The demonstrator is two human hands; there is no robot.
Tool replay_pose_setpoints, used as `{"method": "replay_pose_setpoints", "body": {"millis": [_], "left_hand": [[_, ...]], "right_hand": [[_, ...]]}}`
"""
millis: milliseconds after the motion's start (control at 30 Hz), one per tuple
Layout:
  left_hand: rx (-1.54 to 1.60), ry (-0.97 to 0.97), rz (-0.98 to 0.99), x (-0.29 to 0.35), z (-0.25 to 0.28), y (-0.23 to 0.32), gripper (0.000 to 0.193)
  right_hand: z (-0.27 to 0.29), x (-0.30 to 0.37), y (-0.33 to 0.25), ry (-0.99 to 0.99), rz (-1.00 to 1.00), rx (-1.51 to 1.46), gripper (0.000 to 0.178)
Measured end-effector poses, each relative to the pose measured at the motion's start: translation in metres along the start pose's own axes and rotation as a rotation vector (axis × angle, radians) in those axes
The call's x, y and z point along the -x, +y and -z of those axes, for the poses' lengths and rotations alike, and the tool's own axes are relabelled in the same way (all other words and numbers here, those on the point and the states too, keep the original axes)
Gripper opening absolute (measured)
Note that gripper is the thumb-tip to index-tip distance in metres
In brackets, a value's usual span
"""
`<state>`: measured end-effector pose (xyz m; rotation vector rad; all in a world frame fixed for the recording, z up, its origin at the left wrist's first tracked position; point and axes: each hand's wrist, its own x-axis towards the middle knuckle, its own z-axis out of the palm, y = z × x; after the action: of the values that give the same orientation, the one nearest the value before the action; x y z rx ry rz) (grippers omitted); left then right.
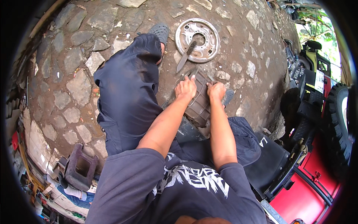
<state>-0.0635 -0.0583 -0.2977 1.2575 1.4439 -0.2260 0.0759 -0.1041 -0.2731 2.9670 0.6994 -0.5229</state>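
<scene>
Between my knees is a grey-brown metal casing with a grid of raised ribs (198,98), tilted and dusty. My left hand (185,88) grips its upper left edge, thumb pointing up. The opposite edge is in my right hand (216,92), whose fingers are curled over it. Just beyond lies a round metal plate (179,37) with a centre hole and several smaller holes. Resting across its near rim is a brush with dark bristles and a flat handle (181,62). The underside of the casing is hidden.
The ground is dirt with flat stones (79,87) set in it. A dark plastic stool-like object (80,167) stands at lower left. At right are a red vehicle body (304,194), a large black tyre (337,123) and a yellow vehicle (322,66) farther off.
</scene>
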Motion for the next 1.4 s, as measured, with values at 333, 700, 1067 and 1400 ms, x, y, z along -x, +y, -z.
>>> {"method": "replay_pose_setpoints", "body": {"millis": [333, 700, 1067, 1400], "left_hand": [[0.002, 0.004, 0.010, 0.002, 0.003, 0.002, 0.063], [0.075, -0.030, -0.003, -0.003, -0.002, -0.004, 0.068], [0.114, 0.042, 0.032, 0.001, -0.003, -0.008, 0.063], [0.162, 0.075, 0.071, 0.007, -0.004, -0.007, 0.066]], "right_hand": [[-0.010, -0.007, 0.006, 0.047, 0.055, -0.021, 0.026], [-0.015, -0.013, 0.008, 0.063, 0.009, 0.036, 0.032], [-0.018, -0.004, 0.004, 0.109, -0.010, -0.073, 0.032], [-0.033, 0.001, 0.026, 0.226, 0.199, -0.101, 0.026]]}}
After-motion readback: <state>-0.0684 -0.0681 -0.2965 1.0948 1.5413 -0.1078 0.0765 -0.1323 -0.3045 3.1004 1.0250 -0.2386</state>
